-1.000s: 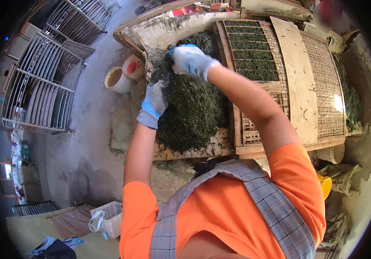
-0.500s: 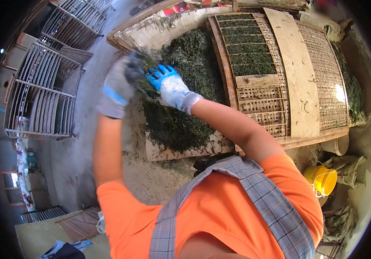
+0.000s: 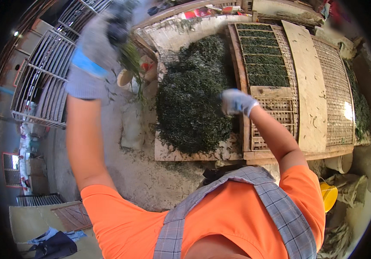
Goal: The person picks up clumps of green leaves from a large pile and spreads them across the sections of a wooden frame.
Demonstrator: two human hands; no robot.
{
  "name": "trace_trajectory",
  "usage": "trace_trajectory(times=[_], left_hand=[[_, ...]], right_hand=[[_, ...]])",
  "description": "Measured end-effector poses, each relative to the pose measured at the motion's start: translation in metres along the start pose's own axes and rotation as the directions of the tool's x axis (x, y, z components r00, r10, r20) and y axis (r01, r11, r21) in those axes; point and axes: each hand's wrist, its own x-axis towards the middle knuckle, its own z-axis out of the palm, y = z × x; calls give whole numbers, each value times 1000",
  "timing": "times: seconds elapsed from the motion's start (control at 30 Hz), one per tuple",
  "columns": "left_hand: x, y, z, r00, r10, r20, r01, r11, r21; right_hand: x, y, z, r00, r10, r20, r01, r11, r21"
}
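Observation:
My left hand, in a grey and blue work glove, is raised at the upper left, smeared by motion. It is closed on a bunch of long green plant strands, whose loose ends hang down. My right hand, gloved in white and blue, is over the right edge of a big heap of dark green leafy stuff. Its fingers are blurred, so their pose is unclear. Beneath the heap a pale board shows along the near edge.
To the right stands a wooden frame with woven slats, green-filled compartments and a plank laid across. Slatted metal racks stand at the left. A light bucket is beyond the left forearm; a yellow bucket is at right.
My left hand has swung up and left, away from the heap, carrying the strands. My right hand has parted from it and moved right. The view has shifted slightly.

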Motion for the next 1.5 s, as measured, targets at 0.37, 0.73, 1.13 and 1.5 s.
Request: trace_trajectory(times=[0.37, 0.73, 1.13, 1.5], left_hand=[[-102, 50, 386, 414, -574, 706, 869, 19, -494], [22, 8, 573, 157, -456, 876, -728, 546, 415], [-98, -151, 443, 591, -800, 100, 771, 523, -363], [-73, -63, 494, 947, -311, 86, 310, 951, 24]], right_hand=[[-75, 119, 124, 846, 95, -524, 374, -806, 459], [-256, 349, 113, 328, 943, 61, -640, 174, 748], [-114, 258, 130, 802, 577, -156, -149, 446, 883], [-91, 242, 146, 668, 463, -583, -326, 886, 330]])
